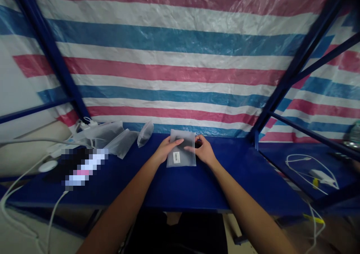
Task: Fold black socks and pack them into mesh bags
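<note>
A frosted plastic bag (pixel 184 161) with a small white barcode label (pixel 176 157) is held upright over the blue table. Something dark shows dimly inside or behind it; its kind cannot be made out. At the bag's left edge, my left hand (pixel 165 149) is closed on it, thumb lying across the front. My right hand (pixel 206 151) is at the right edge, thumb reaching onto the bag and fingers curled. Behind the bag, most of the left fingers are hidden.
More frosted bags (pixel 120 141) lie on the blue table (pixel 185 190) at the back left, beside white cables and a plugged-in, blurred-out device (pixel 84 169). Blue metal posts (pixel 52 51) frame both sides. A striped plastic sheet (pixel 174 74) hangs behind. A charger (pixel 322 177) lies at right.
</note>
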`<action>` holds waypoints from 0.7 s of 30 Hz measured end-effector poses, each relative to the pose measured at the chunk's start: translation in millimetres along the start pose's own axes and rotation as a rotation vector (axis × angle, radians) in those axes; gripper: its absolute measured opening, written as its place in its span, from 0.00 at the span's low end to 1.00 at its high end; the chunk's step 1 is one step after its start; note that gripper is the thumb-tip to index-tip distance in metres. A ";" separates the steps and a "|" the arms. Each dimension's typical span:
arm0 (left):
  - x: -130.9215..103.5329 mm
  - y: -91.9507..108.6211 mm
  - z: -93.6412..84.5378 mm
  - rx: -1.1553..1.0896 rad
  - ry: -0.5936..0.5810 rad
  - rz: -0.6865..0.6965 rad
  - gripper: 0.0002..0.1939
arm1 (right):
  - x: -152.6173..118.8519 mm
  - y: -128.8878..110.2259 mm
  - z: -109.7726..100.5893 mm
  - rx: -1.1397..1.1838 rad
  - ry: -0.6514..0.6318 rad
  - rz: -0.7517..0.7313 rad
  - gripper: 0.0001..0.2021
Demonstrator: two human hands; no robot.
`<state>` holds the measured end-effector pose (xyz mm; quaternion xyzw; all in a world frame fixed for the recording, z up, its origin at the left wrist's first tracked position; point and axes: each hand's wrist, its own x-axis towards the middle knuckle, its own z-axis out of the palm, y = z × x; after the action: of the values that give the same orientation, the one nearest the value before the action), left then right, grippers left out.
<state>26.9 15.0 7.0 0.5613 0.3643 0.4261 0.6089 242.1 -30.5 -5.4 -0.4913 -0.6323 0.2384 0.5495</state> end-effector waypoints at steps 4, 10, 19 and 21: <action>-2.0 -11.7 11.8 -0.086 -0.002 0.019 0.25 | -1.4 2.7 5.8 0.008 0.105 0.059 0.29; 0.3 -7.9 12.2 -0.250 0.170 -0.008 0.25 | 3.9 4.2 -2.5 0.224 -0.057 0.096 0.24; -5.3 -3.7 14.5 -0.405 0.147 -0.114 0.34 | -6.0 -6.8 5.5 0.364 -0.258 0.132 0.29; -5.0 -4.4 11.9 -0.362 0.196 -0.110 0.34 | -8.7 -9.2 5.9 0.272 -0.347 0.060 0.25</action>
<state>36.5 5.9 3.7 0.3781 0.3694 0.5031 0.6837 232.6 -40.6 -3.3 -0.3829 -0.6643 0.4189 0.4864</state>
